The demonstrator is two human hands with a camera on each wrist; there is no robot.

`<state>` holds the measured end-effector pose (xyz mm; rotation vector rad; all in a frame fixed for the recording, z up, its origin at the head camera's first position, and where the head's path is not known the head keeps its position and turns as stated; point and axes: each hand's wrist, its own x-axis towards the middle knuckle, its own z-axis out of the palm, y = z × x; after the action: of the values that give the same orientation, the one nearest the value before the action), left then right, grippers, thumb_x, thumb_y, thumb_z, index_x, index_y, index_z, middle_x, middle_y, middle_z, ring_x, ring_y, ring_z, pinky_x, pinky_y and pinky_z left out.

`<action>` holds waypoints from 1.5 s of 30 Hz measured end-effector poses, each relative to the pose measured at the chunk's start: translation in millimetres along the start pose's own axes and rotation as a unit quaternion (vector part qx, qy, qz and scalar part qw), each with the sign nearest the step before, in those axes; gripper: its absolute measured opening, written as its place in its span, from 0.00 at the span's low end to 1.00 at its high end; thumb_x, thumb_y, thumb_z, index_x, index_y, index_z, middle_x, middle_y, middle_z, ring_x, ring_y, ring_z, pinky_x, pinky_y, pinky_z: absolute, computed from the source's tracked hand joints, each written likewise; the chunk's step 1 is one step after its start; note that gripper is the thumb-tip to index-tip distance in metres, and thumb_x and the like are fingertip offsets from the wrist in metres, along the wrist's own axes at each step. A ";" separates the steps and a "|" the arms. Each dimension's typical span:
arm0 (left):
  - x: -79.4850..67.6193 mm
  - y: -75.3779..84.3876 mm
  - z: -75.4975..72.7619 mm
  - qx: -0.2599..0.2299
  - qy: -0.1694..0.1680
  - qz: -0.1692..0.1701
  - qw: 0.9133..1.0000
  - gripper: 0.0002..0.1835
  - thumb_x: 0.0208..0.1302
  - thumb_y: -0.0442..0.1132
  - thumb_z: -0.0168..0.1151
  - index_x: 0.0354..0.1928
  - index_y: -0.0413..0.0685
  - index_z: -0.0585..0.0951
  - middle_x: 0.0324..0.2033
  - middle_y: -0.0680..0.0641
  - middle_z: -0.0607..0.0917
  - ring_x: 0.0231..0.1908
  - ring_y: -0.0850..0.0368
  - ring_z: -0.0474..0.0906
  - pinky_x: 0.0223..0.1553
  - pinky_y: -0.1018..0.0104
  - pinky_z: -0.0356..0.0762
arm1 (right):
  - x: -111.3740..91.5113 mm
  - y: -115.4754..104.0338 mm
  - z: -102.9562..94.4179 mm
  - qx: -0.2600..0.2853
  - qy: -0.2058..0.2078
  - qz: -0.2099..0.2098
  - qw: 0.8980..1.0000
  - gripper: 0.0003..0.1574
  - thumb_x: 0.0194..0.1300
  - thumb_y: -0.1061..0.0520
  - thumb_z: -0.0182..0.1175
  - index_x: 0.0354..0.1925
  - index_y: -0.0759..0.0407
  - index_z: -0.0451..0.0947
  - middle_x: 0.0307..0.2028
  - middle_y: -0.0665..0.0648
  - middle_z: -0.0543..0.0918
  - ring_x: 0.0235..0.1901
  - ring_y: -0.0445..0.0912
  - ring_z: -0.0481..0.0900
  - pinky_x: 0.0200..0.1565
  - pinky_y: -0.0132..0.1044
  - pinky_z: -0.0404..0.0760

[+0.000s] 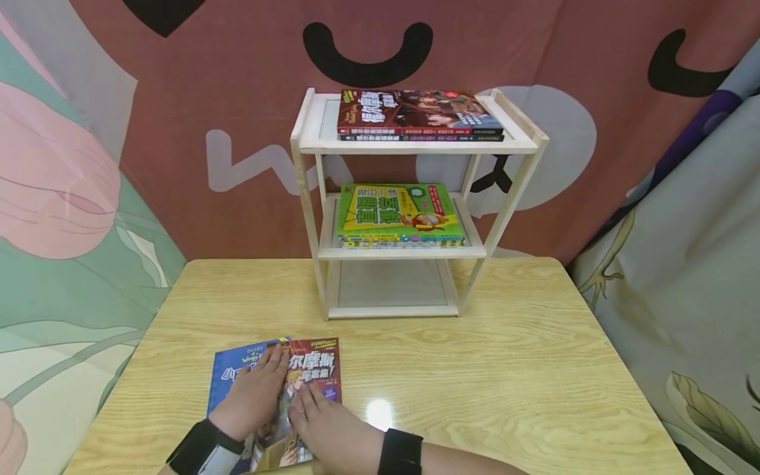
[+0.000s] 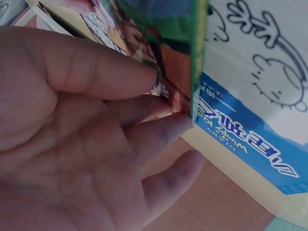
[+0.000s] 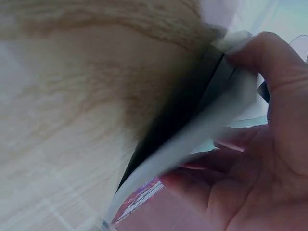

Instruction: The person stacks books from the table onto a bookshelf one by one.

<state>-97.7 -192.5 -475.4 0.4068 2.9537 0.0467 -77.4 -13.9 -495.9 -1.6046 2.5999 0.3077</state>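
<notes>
Standing at back of table (image 1: pixel 505 356), pale rack (image 1: pixel 402 253) carried stacked books (image 1: pixel 400 214). Red book (image 1: pixel 315 366) overlapped blue book (image 1: pixel 221 382), front left. Left hand (image 1: pixel 252 399) covered part of both, fingers straight, together; right hand (image 1: pixel 335 422) pinched red book's near edge, thumb opposite fingers.

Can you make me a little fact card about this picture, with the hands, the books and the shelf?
Left hand: touches the red book
Right hand: grips the red book's edge, fingers on the cover, thumb underneath
Blue book: partly under the red book
Table: pale wood
Shelf unit: three levels, standing on the table
Top level: stack of dark books
Middle level: green-topped stack
</notes>
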 end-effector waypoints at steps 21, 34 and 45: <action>-7.1 -9.5 4.3 0.004 0.051 0.055 0.997 0.39 0.47 0.30 0.67 0.65 0.40 0.67 0.64 0.35 0.62 0.62 0.34 0.55 0.50 0.33 0.62 | -22.0 36.2 -14.7 0.191 -0.014 -0.004 0.981 0.39 0.63 0.56 0.49 0.72 0.51 0.52 0.71 0.56 0.48 0.68 0.47 0.43 0.64 0.38 0.51; 4.2 -12.6 7.9 -0.050 0.071 0.061 0.994 0.45 0.38 0.18 0.65 0.65 0.53 0.71 0.65 0.42 0.65 0.63 0.39 0.57 0.54 0.33 0.58 | -38.6 55.3 -26.3 0.236 0.009 -0.035 0.971 0.38 0.64 0.58 0.49 0.71 0.47 0.54 0.70 0.50 0.51 0.66 0.41 0.49 0.63 0.35 0.54; 5.7 -6.7 3.5 -0.037 0.078 0.063 0.994 0.31 0.50 0.29 0.64 0.60 0.48 0.75 0.62 0.46 0.70 0.62 0.43 0.61 0.56 0.39 0.60 | -46.5 71.1 -28.2 0.268 0.019 -0.027 0.963 0.48 0.50 0.73 0.52 0.67 0.41 0.59 0.69 0.45 0.54 0.65 0.39 0.52 0.63 0.37 0.56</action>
<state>-104.3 -197.3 -480.1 0.6062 3.0622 0.2116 -118.5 52.1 -451.2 -1.4796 2.3636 -0.4040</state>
